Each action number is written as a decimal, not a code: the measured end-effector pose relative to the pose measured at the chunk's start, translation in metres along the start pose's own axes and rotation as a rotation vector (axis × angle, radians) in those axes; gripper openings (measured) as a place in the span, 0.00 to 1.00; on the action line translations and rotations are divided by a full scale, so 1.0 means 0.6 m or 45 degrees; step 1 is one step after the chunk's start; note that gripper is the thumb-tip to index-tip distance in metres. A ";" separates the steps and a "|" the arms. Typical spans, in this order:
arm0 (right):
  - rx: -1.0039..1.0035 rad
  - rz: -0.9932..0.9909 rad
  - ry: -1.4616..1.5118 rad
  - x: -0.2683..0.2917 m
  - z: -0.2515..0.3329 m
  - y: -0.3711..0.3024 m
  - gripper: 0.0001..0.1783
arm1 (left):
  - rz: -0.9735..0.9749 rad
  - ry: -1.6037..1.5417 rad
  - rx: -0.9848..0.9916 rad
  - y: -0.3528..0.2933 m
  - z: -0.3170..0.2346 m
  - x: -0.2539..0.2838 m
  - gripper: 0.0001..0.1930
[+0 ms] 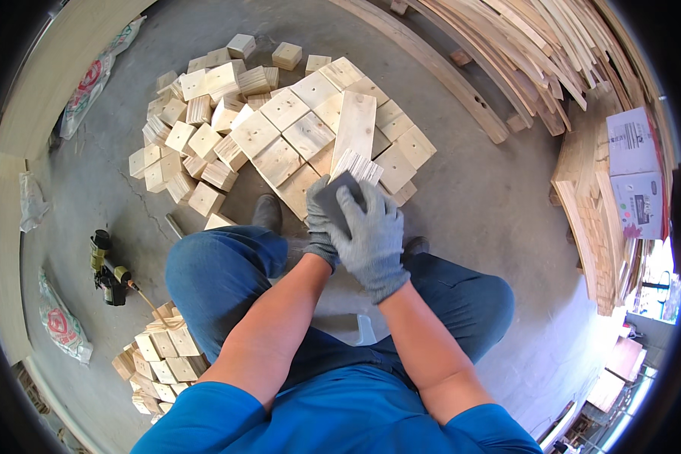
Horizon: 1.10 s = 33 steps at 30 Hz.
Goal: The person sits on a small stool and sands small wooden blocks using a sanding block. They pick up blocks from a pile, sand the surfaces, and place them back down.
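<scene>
My gloved right hand [374, 236] is closed on a flat dark grey pad [339, 200] that looks like a sanding sponge. My gloved left hand [318, 216] is just beside it, mostly hidden behind the pad. It appears closed on a wooden block [359, 166] whose layered end shows past the pad; the grip itself is hidden. Just beyond my hands, a pale wooden board [355, 125] lies slanted across square wooden blocks [309, 135] set side by side in a stack.
Loose wooden blocks [203, 141] are heaped at the far left. A nail gun [107, 268] with a hose lies on the floor at left, near another block stack [163, 352]. Long planks [499, 53] fill the far right, with a white carton [635, 174] on timber.
</scene>
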State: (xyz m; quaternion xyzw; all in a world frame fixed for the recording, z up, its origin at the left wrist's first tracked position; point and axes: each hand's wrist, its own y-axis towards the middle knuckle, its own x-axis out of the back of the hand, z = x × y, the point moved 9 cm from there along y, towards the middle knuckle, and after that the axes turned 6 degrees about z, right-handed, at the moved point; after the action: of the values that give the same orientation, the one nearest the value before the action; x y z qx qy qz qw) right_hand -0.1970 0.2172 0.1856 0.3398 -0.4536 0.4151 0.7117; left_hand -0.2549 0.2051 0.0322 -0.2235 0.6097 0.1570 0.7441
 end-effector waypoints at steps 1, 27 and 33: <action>0.001 -0.008 -0.057 -0.009 0.002 -0.013 0.38 | -0.016 0.079 -0.035 0.004 -0.006 0.014 0.22; 0.007 0.015 0.009 0.006 -0.009 0.005 0.38 | 0.028 0.387 -0.136 0.016 -0.039 0.049 0.25; -0.180 -0.022 0.019 0.029 -0.086 0.174 0.34 | -0.156 2.545 -0.641 -0.008 -0.070 -0.059 0.26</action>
State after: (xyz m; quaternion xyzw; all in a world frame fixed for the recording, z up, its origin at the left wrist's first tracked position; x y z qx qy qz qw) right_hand -0.2679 0.3109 0.1944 0.2895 -0.4734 0.3786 0.7408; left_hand -0.2951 0.1803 0.0612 -0.4320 0.8867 -0.0156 -0.1641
